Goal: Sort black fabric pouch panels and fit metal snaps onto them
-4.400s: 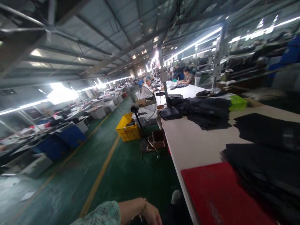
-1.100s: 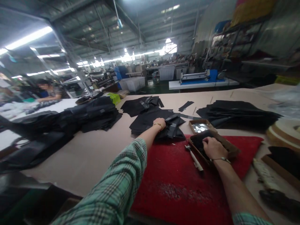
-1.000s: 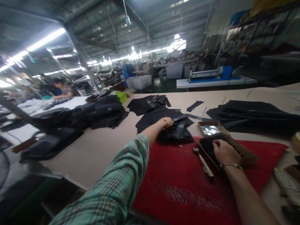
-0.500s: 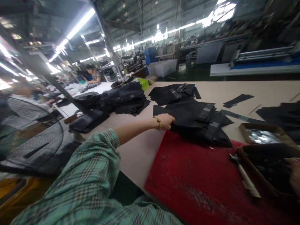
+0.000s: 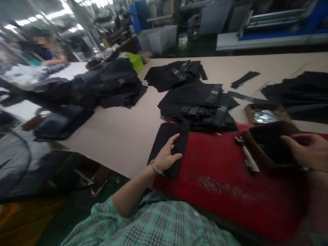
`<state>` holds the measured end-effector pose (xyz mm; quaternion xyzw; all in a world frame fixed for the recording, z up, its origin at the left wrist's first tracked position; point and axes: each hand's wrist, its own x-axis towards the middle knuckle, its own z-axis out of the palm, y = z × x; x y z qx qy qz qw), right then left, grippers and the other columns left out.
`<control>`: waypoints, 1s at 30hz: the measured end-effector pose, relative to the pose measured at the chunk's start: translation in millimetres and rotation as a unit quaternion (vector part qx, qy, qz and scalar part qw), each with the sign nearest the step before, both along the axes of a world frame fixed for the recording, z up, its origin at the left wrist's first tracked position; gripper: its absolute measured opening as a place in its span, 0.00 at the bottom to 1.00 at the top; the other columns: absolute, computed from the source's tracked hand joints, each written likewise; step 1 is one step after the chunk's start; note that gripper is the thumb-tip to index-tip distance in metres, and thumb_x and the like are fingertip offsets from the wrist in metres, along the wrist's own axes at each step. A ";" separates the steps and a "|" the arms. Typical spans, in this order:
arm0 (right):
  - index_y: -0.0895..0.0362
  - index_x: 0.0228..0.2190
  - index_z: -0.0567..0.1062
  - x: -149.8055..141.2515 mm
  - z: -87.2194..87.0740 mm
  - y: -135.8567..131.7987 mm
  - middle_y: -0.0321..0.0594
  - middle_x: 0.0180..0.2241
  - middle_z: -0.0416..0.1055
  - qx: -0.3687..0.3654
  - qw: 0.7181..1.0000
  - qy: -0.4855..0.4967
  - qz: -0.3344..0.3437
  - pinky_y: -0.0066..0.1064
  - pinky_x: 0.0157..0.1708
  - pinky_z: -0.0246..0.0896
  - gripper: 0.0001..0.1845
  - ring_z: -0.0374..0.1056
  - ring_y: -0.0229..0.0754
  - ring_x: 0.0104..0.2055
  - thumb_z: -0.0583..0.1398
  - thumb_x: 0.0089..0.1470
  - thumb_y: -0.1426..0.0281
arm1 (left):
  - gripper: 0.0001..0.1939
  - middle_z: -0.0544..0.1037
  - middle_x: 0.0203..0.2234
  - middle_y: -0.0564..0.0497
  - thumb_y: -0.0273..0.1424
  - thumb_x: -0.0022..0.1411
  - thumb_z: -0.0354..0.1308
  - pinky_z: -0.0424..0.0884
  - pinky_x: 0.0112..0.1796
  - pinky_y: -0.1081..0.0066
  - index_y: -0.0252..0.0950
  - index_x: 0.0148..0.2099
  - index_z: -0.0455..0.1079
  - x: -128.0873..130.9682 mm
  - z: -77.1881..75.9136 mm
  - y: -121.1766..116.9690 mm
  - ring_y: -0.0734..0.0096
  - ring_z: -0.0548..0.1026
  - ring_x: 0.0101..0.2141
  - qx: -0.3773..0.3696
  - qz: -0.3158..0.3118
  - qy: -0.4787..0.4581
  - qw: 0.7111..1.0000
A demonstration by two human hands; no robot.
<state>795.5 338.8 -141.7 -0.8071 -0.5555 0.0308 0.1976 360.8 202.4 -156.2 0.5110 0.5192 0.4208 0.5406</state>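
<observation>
My left hand (image 5: 167, 156) lies on a flat black panel (image 5: 164, 135), thumb and fingers apart. That panel rests across the left edge of a red board (image 5: 210, 153) and the pale tabletop. Over an open brown box (image 5: 261, 150) with dark contents, my right hand (image 5: 307, 150) has its fingers curled together; whatever they hold is hidden. A hammer (image 5: 248, 155) with a pale handle lies just left of this box. Behind the board sits a stack of black panels (image 5: 191, 94) with strips on them.
Beyond the dark box is a smaller box (image 5: 279, 111) of shiny metal pieces. More black pieces lie in piles at left (image 5: 115, 80), back (image 5: 166, 75) and right (image 5: 299, 89). A co-worker (image 5: 48, 51) is at the far left.
My left hand has come from the stack toward me, and a black panel now lies under it at the board's edge. The view has tipped down, showing more of my right hand at the box.
</observation>
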 end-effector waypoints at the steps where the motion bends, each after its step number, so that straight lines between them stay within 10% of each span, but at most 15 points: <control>1: 0.63 0.42 0.80 -0.4 1.9 -1.4 0.59 0.37 0.77 -0.003 1.000 0.021 -0.017 0.37 0.30 0.57 0.23 0.68 0.42 0.31 0.65 0.53 0.57 | 0.40 0.74 0.52 0.45 0.30 0.54 0.64 0.70 0.50 0.65 0.40 0.67 0.55 3.2 -2.6 -1.7 0.64 0.75 0.47 -0.013 0.004 -0.044 0.999; 7: 0.66 0.39 0.79 -10.8 21.0 -12.2 0.56 0.37 0.77 0.036 0.998 0.051 -0.024 0.33 0.34 0.59 0.25 0.67 0.38 0.32 0.65 0.51 0.56 | 0.32 0.74 0.53 0.45 0.30 0.51 0.67 0.71 0.50 0.66 0.36 0.59 0.67 8.2 -7.1 -6.1 0.63 0.74 0.49 -0.081 0.033 -0.149 0.985; 12: 0.63 0.36 0.78 -96.5 48.6 -65.5 0.50 0.34 0.76 0.078 0.969 0.231 0.049 0.30 0.30 0.61 0.22 0.67 0.35 0.30 0.68 0.47 0.57 | 0.29 0.77 0.48 0.46 0.34 0.54 0.67 0.73 0.44 0.70 0.37 0.57 0.68 13.8 4.6 -10.3 0.67 0.76 0.43 -0.107 0.043 -0.126 0.985; 15: 0.59 0.29 0.78 -164.7 39.4 -107.9 0.42 0.28 0.76 -0.034 0.862 0.476 0.172 0.27 0.24 0.64 0.21 0.68 0.36 0.26 0.73 0.37 0.58 | 0.25 0.79 0.41 0.47 0.40 0.58 0.64 0.74 0.37 0.73 0.35 0.55 0.69 25.0 13.1 -13.3 0.71 0.77 0.35 -0.123 0.073 -0.117 0.983; 20: 0.56 0.33 0.79 -223.6 4.1 -151.6 0.38 0.29 0.77 -0.092 0.717 0.674 0.153 0.29 0.27 0.71 0.19 0.72 0.38 0.28 0.73 0.39 0.61 | 0.41 0.80 0.32 0.53 0.39 0.56 0.66 0.73 0.30 0.74 0.42 0.67 0.53 43.6 19.1 -24.6 0.74 0.76 0.26 -0.154 0.083 -0.180 0.968; 24: 0.54 0.34 0.79 -225.4 -1.6 -159.8 0.38 0.34 0.78 -0.036 0.724 0.671 0.156 0.32 0.37 0.73 0.15 0.74 0.40 0.35 0.72 0.42 0.65 | 0.26 0.79 0.29 0.52 0.41 0.56 0.66 0.71 0.29 0.75 0.36 0.53 0.70 48.6 12.2 -34.4 0.74 0.75 0.26 -0.198 0.070 -0.209 0.955; 30: 0.54 0.30 0.79 -218.7 10.7 -162.7 0.39 0.35 0.73 0.036 0.808 0.531 0.255 0.30 0.36 0.71 0.02 0.72 0.39 0.37 0.66 0.51 0.68 | 0.18 0.76 0.25 0.54 0.43 0.55 0.67 0.69 0.27 0.77 0.35 0.42 0.76 52.3 14.1 -42.0 0.75 0.73 0.26 -0.220 0.083 -0.191 0.953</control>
